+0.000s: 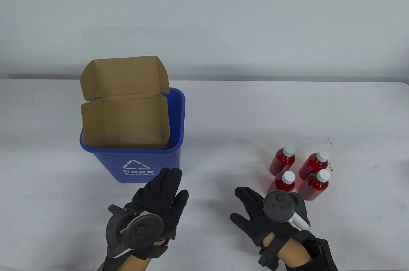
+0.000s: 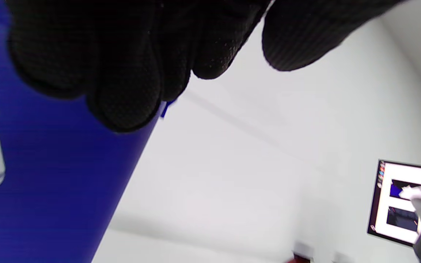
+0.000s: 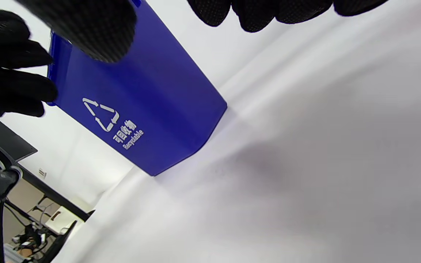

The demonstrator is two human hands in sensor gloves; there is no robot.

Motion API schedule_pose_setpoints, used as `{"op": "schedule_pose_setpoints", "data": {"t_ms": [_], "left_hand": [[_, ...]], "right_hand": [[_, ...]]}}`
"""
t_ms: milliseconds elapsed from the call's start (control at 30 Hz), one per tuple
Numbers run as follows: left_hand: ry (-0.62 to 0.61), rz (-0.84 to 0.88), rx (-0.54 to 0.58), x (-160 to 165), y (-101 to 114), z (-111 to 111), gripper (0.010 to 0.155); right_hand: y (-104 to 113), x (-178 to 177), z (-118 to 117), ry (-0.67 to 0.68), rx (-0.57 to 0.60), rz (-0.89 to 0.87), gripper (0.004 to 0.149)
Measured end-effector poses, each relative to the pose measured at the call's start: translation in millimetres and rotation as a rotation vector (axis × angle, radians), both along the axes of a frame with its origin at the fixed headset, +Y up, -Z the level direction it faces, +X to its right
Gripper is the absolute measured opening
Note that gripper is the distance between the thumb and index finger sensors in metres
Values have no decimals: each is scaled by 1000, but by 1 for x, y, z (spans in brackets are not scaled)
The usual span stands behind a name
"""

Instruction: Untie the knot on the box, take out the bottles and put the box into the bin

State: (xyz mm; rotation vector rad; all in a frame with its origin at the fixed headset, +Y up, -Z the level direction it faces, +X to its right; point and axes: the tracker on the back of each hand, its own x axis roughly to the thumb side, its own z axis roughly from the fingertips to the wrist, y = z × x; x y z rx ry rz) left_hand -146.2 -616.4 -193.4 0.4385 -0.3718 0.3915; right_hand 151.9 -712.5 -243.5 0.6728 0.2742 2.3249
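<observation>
Fingers (image 1: 171, 181) of the left hand (image 1: 156, 207) lie straight and together, holding nothing, just in front of the blue recycling bin (image 1: 140, 169); those of the right hand (image 1: 258, 213) are spread and loose, also empty, beside the bottles. Both hands sit low over the counter (image 1: 223, 117), which suits a release already made. The cardboard box (image 1: 124, 114) stands in the bin, its long axis upright, its open side facing the camera, its lid flap (image 1: 124, 76) pointing up past the rim because the box is taller than the bin. Four red bottles (image 1: 300, 172) with white caps stand upright in a tight cluster, well apart from the bin, presumably kept clear of the drop. By my judgement the task is complete.
</observation>
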Motion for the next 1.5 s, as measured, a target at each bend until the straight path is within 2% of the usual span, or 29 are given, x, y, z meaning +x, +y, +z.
{"op": "schedule_pose_setpoints", "data": {"t_ms": [133,233,367,467,600,867,1500], "left_hand": [[-21,12,-48,1,-31,-4,69],[-17,11,-35,0,-49,-5,71],[-27,-14,-79,-1,-62,-7,75],[-23,-67,-45,0,-72,-7,77],[-30,-122,-115,6,-84,-12,80],[13,-170,-151,6,-91,-15,84],[35,-157,-171,5,-88,-20,83]], "right_hand": [[7,-4,5,-25,101,47,79],[9,-5,8,-41,146,76,79],[11,-5,9,-73,191,125,79],[13,-5,10,-97,229,146,79],[17,-6,13,-142,296,190,81],[15,-6,14,-170,336,240,83],[13,-6,12,-152,306,239,81]]}}
